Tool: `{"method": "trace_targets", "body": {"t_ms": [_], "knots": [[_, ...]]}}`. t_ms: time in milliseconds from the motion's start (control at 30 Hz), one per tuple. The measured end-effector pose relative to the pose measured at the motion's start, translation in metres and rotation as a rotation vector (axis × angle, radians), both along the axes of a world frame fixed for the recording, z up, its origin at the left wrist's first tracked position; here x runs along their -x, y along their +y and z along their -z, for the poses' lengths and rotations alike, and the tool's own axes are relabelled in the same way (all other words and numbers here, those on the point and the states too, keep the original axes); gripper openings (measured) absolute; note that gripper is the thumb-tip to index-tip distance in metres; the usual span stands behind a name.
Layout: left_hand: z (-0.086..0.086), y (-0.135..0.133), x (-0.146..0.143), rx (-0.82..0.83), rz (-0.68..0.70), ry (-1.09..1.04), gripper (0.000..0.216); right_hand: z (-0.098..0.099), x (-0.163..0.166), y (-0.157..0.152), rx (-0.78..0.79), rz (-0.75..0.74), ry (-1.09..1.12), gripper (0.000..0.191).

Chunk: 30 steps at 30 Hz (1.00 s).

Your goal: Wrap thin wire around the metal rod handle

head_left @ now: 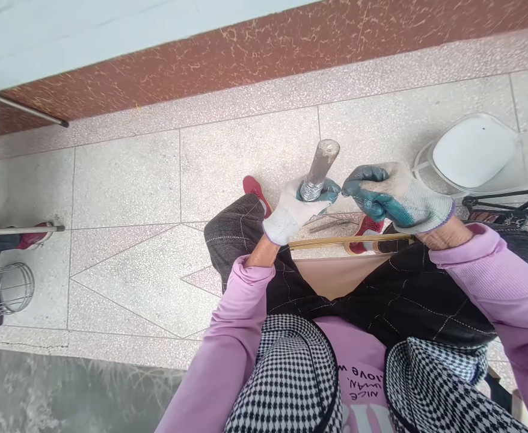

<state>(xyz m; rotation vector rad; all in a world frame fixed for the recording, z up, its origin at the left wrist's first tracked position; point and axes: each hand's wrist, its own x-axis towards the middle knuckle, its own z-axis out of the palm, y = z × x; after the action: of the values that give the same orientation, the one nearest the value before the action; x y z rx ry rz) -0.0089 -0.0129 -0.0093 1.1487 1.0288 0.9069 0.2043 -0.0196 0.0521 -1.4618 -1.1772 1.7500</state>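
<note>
My left hand (292,210), in a white glove with a teal palm, is closed around a grey metal rod (322,161) that points up and away. Thin silvery wire (311,190) is wound in a tight coil around the rod just above my fingers. My right hand (394,195), gloved the same way, is beside it on the right. Its thumb and forefinger pinch a thin strand of wire (341,193) that runs to the coil. Both hands hover above my knees; I am seated, in dark quilted trousers and lilac sleeves.
A thin wooden stick (349,241) lies across my lap, with a dark metal piece (331,225) beyond it. Red shoes (255,187) rest on the terrazzo floor. A white plastic chair (474,151) stands at right. Metal rods (20,229) and a wire frame (6,291) are at left.
</note>
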Motion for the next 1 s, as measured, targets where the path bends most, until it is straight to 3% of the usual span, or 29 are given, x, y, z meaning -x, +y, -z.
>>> {"method": "trace_targets", "body": {"t_ms": [67, 133, 200, 300, 367, 433, 533, 700, 833, 1000], "knots": [[0.001, 0.000, 0.000, -0.021, -0.003, -0.005, 0.022, 0.003, 0.001, 0.001, 0.090, -0.066, 0.063, 0.031], [0.002, 0.001, 0.001, 0.000, -0.014, -0.011, 0.024, 0.005, 0.000, 0.001, 0.078, -0.095, 0.005, 0.024], [0.001, 0.002, 0.001, 0.036, -0.035, -0.023, 0.025, 0.003, -0.003, 0.000, -0.136, -0.042, -0.171, 0.012], [0.000, 0.005, -0.001, 0.100, -0.075, -0.044, 0.023, -0.005, -0.008, -0.005, -0.649, 0.053, -0.483, 0.007], [0.000, 0.007, -0.002, 0.133, -0.111, -0.066, 0.022, -0.010, -0.009, -0.009, -0.873, -0.033, -0.601, 0.012], [0.003, 0.008, -0.003, 0.148, -0.136, -0.116, 0.024, -0.008, -0.007, -0.010, -0.948, -0.191, -0.688, 0.020], [0.007, 0.009, -0.003, 0.165, -0.135, -0.194, 0.027, 0.004, 0.000, -0.009, -0.891, -0.330, -0.828, 0.026], [0.008, 0.006, -0.003, 0.226, -0.067, -0.267, 0.030, 0.014, 0.004, -0.008, -0.751, -0.352, -0.869, 0.025], [0.007, 0.006, -0.002, 0.217, -0.062, -0.223, 0.032, 0.007, 0.004, -0.013, -0.635, -0.263, -0.682, 0.025], [0.000, 0.007, -0.004, 0.144, -0.134, -0.070, 0.024, -0.004, 0.009, -0.008, -0.257, -0.064, -0.322, 0.009]]}}
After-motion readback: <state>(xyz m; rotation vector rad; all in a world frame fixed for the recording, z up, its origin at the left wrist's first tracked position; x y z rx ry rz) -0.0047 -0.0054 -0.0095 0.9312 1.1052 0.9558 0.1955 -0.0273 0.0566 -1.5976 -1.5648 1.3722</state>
